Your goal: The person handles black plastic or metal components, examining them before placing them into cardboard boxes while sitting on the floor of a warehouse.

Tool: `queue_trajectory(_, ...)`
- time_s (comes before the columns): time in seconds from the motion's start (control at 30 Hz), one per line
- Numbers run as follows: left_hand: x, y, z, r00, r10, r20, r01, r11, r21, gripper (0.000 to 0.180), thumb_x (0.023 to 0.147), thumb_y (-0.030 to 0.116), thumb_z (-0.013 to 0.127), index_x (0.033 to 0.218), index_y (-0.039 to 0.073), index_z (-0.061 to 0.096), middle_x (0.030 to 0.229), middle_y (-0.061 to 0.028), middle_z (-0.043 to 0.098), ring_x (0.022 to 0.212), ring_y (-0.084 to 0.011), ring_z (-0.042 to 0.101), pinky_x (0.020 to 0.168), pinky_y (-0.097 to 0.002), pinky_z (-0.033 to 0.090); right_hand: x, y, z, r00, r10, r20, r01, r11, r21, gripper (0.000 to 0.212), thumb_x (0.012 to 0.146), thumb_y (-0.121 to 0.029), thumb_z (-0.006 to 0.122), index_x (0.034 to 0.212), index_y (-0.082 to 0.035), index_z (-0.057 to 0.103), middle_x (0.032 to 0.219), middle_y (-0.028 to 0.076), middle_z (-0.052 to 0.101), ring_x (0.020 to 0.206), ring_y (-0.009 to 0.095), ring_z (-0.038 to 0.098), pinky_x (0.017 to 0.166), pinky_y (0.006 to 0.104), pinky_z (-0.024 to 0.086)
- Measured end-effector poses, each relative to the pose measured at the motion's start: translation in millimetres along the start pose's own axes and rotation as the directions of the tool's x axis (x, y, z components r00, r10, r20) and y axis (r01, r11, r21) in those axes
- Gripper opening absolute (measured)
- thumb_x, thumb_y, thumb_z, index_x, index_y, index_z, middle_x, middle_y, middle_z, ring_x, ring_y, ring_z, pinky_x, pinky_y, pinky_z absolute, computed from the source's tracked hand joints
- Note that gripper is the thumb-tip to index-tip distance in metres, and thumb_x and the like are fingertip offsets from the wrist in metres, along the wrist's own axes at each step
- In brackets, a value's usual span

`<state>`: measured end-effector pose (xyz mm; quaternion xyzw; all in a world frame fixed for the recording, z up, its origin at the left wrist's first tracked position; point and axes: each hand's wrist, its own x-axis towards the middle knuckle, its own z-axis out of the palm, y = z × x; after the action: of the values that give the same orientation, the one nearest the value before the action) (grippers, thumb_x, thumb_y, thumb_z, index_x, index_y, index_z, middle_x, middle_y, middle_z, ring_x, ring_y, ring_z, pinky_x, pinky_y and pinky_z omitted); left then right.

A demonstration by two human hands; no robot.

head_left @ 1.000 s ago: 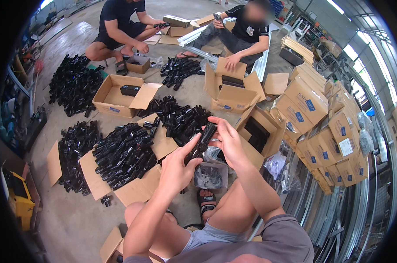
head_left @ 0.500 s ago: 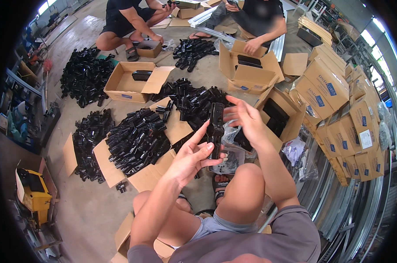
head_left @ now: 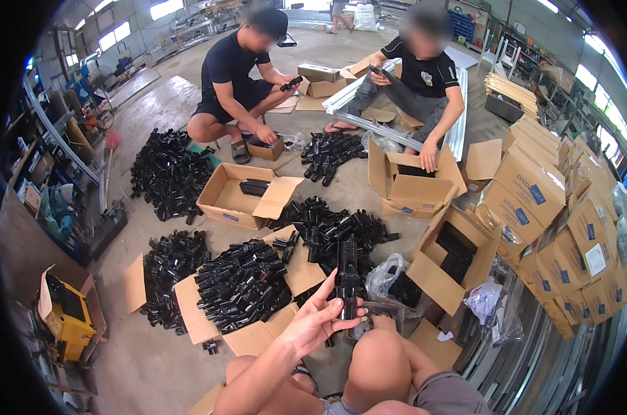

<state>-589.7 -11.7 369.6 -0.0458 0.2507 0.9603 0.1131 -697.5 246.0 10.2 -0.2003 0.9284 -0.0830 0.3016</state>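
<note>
My left hand (head_left: 315,319) grips a long black fitting (head_left: 347,265), probably plastic, and holds it upright in front of me. The fitting has a shiny surface and recesses along its face. My right hand (head_left: 385,322) is low beside my raised knee, at a clear plastic bag or container (head_left: 369,309); its fingers are mostly hidden, so any hold there cannot be made out. Beyond the held fitting is a heap of similar black pieces (head_left: 327,228). Another heap (head_left: 241,283) lies on flattened cardboard (head_left: 189,311) to the left.
An open carton (head_left: 431,266) with black pieces stands at the right, beside a clear bag (head_left: 381,278). Farther off are two more open cartons (head_left: 220,214) (head_left: 403,200). Two co-workers sit beyond; stacked cartons (head_left: 524,200) and metal profiles (head_left: 535,366) line the right.
My right hand has left the fitting's side and dropped down beside my knee. My left hand still holds the fitting. The view has tilted up, showing more of the co-workers.
</note>
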Motion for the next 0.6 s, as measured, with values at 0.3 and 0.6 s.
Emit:
queue_trajectory(0.3, 7.5, 1.4, 1.0, 0.992, 0.066, -0.11, -0.059, 0.996, 0.067, 0.076, 0.098, 0.01, 0.06, 0.158, 0.026, 0.017, 0.122, -0.0222, 0.062, 0.107, -0.033, 0.067, 0.093, -0.0445, 0.059, -10.3, 3.9, 7.1, 0.975, -0.145, -0.167, 0.12, 0.982, -0.147, 0.026, 0.086, -0.024, 0.06, 0.106, -0.007, 0.063, 0.103, 0.017, 0.069, 0.095, 0.039, 0.069, 0.08, 0.0485, 0.055)
queue_trajectory(0.6, 3.5, -2.6, 0.2, 0.99, 0.072, -0.124, -0.059, 0.993, 0.104, 0.076, 0.099, 0.01, 0.059, 0.158, 0.024, 0.015, 0.121, -0.0231, 0.062, 0.106, -0.034, 0.067, 0.092, -0.0447, 0.059, -4.4, -20.8, -6.8, 0.887, -0.439, -0.145, 0.415, 0.894, -0.171, 0.031, 0.085, -0.025, 0.058, 0.11, -0.005, 0.059, 0.102, 0.018, 0.068, 0.093, 0.035, 0.069, 0.077, 0.0485, 0.056)
